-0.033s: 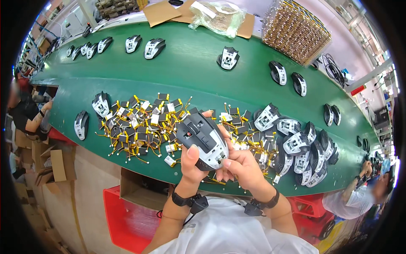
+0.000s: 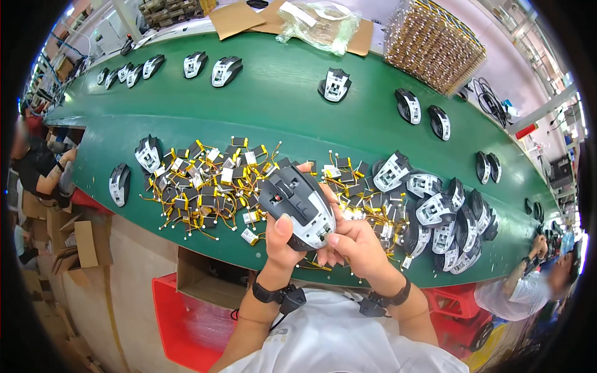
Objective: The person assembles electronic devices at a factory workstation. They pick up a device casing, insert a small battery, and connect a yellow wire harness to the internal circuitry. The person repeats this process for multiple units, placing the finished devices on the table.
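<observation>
A half-assembled computer mouse (image 2: 297,202), dark grey with an uncovered white rear part, is held up over the near edge of the green bench. My left hand (image 2: 281,245) is closed around it from the left and below, thumb along its side and fingertips showing past its far side. At its near right end, my right hand (image 2: 357,245) pinches the rear edge, thumb beside the small opening; whether a tiny part sits between these fingers cannot be made out. Behind and to both sides lie small battery packs (image 2: 208,186) with yellow and red leads and white plugs.
A pile of similar mice (image 2: 444,224) lies to the right; two mice (image 2: 119,184) stand at left. More are spaced along the green conveyor belt (image 2: 273,68). Beyond it stands a wire-filled stack (image 2: 432,46). Below the bench are a red crate (image 2: 165,317) and cartons. Co-workers sit at both sides.
</observation>
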### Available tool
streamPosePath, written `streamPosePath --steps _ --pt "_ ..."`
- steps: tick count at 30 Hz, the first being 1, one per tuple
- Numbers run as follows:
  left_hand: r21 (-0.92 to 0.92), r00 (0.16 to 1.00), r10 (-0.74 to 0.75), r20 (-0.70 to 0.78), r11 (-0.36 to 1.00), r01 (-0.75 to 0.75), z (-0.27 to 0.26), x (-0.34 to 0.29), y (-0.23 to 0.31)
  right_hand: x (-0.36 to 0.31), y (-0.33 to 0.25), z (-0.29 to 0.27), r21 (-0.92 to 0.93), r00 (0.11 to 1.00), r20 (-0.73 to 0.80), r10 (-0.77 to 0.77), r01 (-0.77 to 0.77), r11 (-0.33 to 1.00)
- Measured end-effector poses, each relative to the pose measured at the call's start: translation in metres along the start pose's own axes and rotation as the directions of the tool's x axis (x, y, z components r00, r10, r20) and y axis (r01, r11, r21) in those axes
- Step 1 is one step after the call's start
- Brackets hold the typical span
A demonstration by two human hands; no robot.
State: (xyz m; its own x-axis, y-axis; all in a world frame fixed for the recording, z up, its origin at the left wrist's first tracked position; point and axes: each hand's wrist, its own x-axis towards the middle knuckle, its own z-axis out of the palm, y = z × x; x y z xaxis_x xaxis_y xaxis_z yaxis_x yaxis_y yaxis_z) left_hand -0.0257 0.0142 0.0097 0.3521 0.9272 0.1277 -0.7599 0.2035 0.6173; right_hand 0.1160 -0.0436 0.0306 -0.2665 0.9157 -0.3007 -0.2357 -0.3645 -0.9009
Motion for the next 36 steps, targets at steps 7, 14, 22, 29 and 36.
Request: streamPosePath --steps 7,14,22,29,36 --pt "-0.043 0.996 0.012 0.089 0.999 -0.008 -0.002 -0.004 -0.001 -0.005 0.004 0.001 0.051 1.000 -0.005 -0.010 0.010 0.999" --pt "-0.030 0.997 0.045 0.057 0.999 -0.044 0.005 -0.002 -0.015 -0.007 0.014 -0.010 0.062 0.999 0.023 0.049 -0.050 0.997" --pt "-0.021 0.997 0.044 0.059 0.999 -0.043 0.011 0.004 -0.026 -0.030 0.022 -0.022 0.046 0.799 -0.403 -0.446 0.505 0.862" --pt "-0.072 0.996 -0.083 -0.025 0.994 0.081 0.015 -0.002 -0.032 -0.029 0.005 -0.017 -0.004 0.746 -0.304 -0.592 0.621 0.784" --pt "-0.139 0.993 -0.114 0.002 0.984 0.114 0.015 -0.003 -0.030 -0.031 0.007 -0.015 0.367 0.863 -0.356 -0.359 0.483 0.795"
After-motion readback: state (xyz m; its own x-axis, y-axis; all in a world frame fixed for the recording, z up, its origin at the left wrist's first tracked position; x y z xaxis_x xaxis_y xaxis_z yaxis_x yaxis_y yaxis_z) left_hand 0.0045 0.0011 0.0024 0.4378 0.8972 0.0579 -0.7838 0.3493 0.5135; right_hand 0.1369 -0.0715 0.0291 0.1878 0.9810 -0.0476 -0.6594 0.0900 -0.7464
